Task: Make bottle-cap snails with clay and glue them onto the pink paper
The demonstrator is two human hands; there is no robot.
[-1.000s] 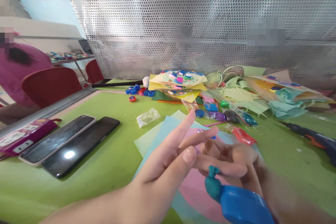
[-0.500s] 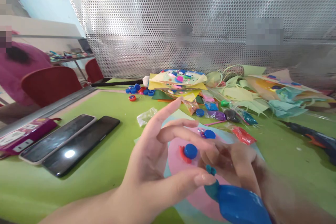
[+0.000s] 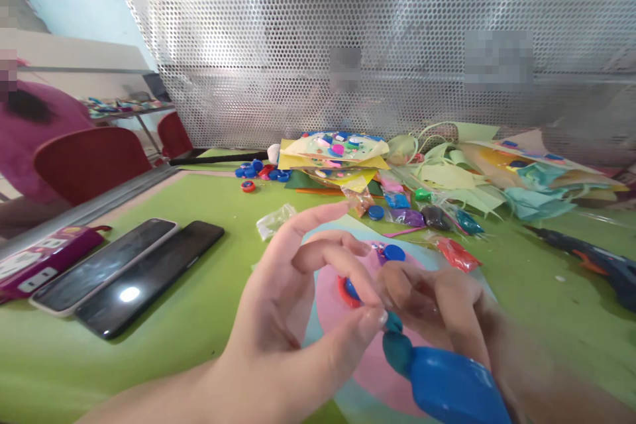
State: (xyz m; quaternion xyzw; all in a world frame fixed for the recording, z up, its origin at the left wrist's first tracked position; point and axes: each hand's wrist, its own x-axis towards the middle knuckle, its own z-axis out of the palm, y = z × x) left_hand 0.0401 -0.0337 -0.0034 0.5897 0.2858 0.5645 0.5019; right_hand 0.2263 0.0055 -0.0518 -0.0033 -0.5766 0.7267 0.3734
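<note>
Over the pink-and-pale-blue paper (image 3: pixel 368 377), my right hand (image 3: pixel 447 311) holds a shiny blue plastic piece (image 3: pixel 454 384), which looks like a bottle cap seen from the side. A rounded lump of teal modelling clay (image 3: pixel 397 353) sticks to its left end. My left hand (image 3: pixel 308 305) pinches a smaller teal clay bit (image 3: pixel 394 322) just above that lump, thumb against a fingertip, the other fingers raised. On the paper behind lie a blue cap with a red clay rim (image 3: pixel 349 291), partly covered by my left fingers, and another blue cap (image 3: pixel 395 252).
Two phones (image 3: pixel 149 281) and a purple box (image 3: pixel 54 258) lie at left. Behind the paper are clay packets (image 3: pixel 410 217), loose caps (image 3: pixel 256 169) and stacked paper crafts (image 3: pixel 338 152). A glue gun (image 3: pixel 591 258) rests at right. A perforated metal panel (image 3: pixel 372 26) stands behind.
My left thumb and fingertip have closed together on the small teal bit, and the thumb has moved off the larger lump. My left fingers now cover more of the red-rimmed cap.
</note>
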